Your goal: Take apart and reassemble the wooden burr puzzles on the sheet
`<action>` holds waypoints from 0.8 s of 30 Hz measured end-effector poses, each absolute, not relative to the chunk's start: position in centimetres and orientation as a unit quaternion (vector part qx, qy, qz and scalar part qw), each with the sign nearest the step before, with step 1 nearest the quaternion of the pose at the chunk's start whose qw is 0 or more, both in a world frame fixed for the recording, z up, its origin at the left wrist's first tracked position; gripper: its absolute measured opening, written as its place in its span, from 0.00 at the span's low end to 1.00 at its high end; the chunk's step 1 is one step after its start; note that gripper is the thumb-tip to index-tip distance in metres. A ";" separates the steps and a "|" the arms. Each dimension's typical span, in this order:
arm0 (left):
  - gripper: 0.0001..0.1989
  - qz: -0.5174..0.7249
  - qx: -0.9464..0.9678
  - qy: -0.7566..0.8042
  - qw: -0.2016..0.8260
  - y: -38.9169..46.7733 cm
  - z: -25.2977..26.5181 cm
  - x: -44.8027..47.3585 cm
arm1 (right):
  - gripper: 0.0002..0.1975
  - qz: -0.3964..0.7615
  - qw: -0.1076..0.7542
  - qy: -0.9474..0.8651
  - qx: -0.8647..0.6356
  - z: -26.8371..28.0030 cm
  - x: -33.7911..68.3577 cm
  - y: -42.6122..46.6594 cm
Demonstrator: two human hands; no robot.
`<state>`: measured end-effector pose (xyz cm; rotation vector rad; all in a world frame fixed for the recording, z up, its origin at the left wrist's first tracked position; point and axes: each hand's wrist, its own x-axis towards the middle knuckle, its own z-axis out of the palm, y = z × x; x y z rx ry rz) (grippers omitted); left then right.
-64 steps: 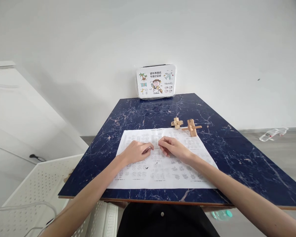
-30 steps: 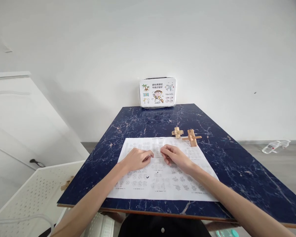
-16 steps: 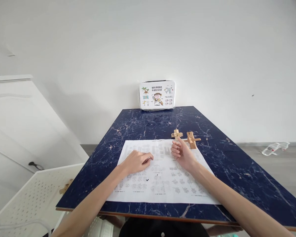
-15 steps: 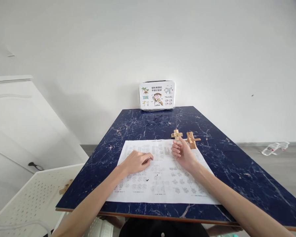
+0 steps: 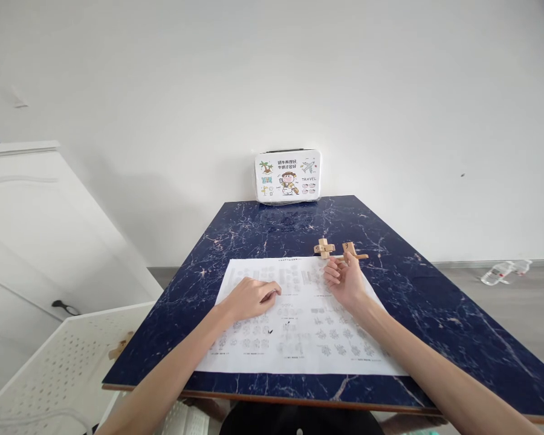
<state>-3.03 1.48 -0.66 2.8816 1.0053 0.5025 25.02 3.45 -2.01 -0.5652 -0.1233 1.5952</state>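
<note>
A large white sheet printed with rows of grey diagrams (image 5: 299,350) lies on the table. My left hand (image 5: 251,298) rests on its left half, fingers curled in, with nothing visible in them. Near the sheet's top right edge stand two wooden interlocking puzzles. One is a cross-shaped puzzle (image 5: 324,248) with dark marks. The other wooden puzzle (image 5: 349,247) has a flat bar sticking out to the right. My right hand (image 5: 346,284) is just in front of this second puzzle, fingers loosely bent and apart, its fingertips covering the puzzle's lower part. Whether they touch it I cannot tell.
A white case with cartoon prints (image 5: 288,176) stands at the back of the blue marbled table (image 5: 263,232), against the wall. Left of the table is a white perforated surface (image 5: 49,368) with a wooden piece (image 5: 119,345) on it. Clear plastic bottles (image 5: 498,273) lie on the floor at right.
My right hand has shifted right, from beside the cross-shaped puzzle to in front of the other one, now hiding its lower part. My left hand has stayed on the sheet.
</note>
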 end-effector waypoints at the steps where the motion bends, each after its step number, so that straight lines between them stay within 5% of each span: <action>1: 0.12 0.163 0.932 0.324 0.024 1.5 -0.7 -3.0 | 0.17 0.702 0.663 -0.059 -0.253 -2.2 25.1 3.6; 15: 0.11 0.203 0.910 0.352 0.078 1.1 -0.4 -2.7 | 0.19 0.584 0.665 -0.301 -0.355 -2.4 24.6 2.9; 20: 0.09 0.275 0.860 0.404 0.145 0.9 0.6 -2.2 | 0.25 0.561 0.542 -0.496 -0.381 -1.0 23.3 1.3; 24: 0.31 0.344 0.843 0.388 0.144 1.1 0.9 -2.1 | 0.32 0.483 0.412 -0.660 -0.402 -1.1 22.6 0.3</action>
